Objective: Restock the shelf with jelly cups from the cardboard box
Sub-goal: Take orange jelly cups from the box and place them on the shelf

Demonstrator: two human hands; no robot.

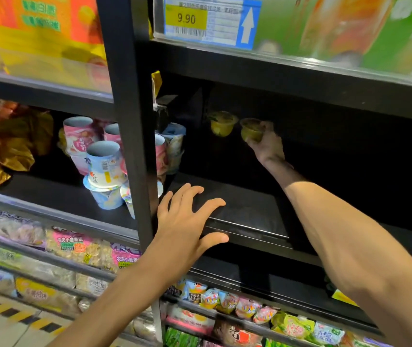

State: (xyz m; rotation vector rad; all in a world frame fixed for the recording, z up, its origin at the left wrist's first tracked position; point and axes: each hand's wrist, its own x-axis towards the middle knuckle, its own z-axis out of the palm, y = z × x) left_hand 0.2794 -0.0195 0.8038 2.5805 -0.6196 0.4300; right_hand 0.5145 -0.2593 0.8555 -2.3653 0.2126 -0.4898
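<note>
A: Quick, where are you on the restock?

B: Early, I'd say. Nearest you, your left hand (187, 216) lies flat with fingers spread on the front lip of the dark shelf (247, 216), holding nothing. Past it, deep in the bay, your right hand (266, 144) pinches one yellow-green jelly cup (251, 128), fingers curled under its base.

A: Set down yet?

B: Can't tell; too dark back there to see if it touches the board. Just to the left of that hand a second jelly cup (222, 122) already sits at the back.

A: So what's left?

B: Most of it. The board between your two hands is bare, so plenty more cups to bring. Cardboard box isn't in view.
</note>
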